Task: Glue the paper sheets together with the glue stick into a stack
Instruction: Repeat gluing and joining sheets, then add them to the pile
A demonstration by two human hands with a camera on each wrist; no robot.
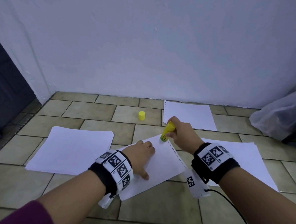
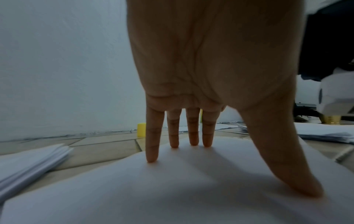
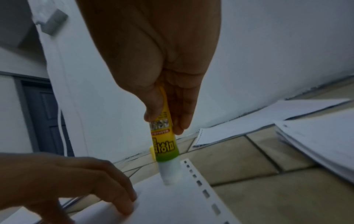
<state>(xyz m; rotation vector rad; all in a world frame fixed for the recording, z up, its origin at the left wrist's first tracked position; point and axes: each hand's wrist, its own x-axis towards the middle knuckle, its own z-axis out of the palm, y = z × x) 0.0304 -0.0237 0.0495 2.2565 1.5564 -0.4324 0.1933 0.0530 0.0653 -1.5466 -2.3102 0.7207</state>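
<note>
Lying flat on the tiled floor [image 1: 78, 216], the sheet with a dashed edge [image 1: 161, 166] serves as the landmark: left of it sits a thick stack of paper [image 1: 73, 150], right of it a second pile of paper [image 1: 241, 159] partly covered by the right forearm, and beyond it, against the white wall [image 1: 148, 42], lies another sheet [image 1: 188, 114] with a dashed left edge. A clear plastic bag [image 1: 282, 116] slumps far to the right of the landmark sheet, well apart from it, and a dark door [image 1: 5, 85] stands far to its left. The left hand [image 1: 141, 156] presses on the sheet, fingers straight and slightly spread; the left wrist view shows each fingertip and the thumb planted on the paper, which the head view only hints at. The right hand [image 1: 182, 133] grips the glue stick [image 1: 167, 131], its thumb and fingers curled round the yellow barrel, at the sheet's far corner just inside the dashed line. Only the right wrist view shows the white glue tip [image 3: 170, 172] touching the paper, with the stick tilted. A yellow cap [image 1: 141, 115] stands on the floor beyond the sheet, apart from everything; in both wrist views it is half hidden, behind the little finger in one and behind the stick in the other.
</note>
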